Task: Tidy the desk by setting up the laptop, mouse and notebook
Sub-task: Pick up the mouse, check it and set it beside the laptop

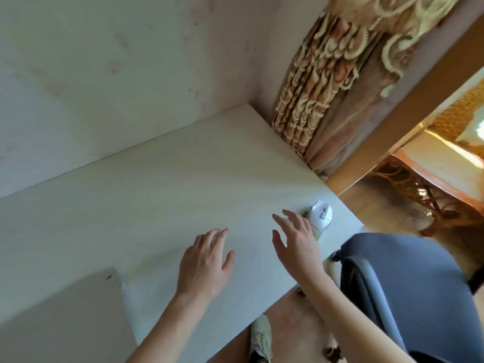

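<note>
**Mouse out, laptop shut, notebook nowhere in sight**

Nearest the camera, at the table's (162,179) front left corner, a flat grey slab that looks like the closed laptop (60,318) lies unopened, so that step appears undone. Over the middle, both hands hover with nothing in them: the left hand (203,263) has fingers loosely extended, and the right hand (294,238) is spread wide, fingers fanned. Just beyond the right hand, the white mouse (320,214) sits near the table's right edge, seemingly placed. No notebook shows anywhere. Judging by this, the task is in its early stages, with the laptop and notebook left.
</note>
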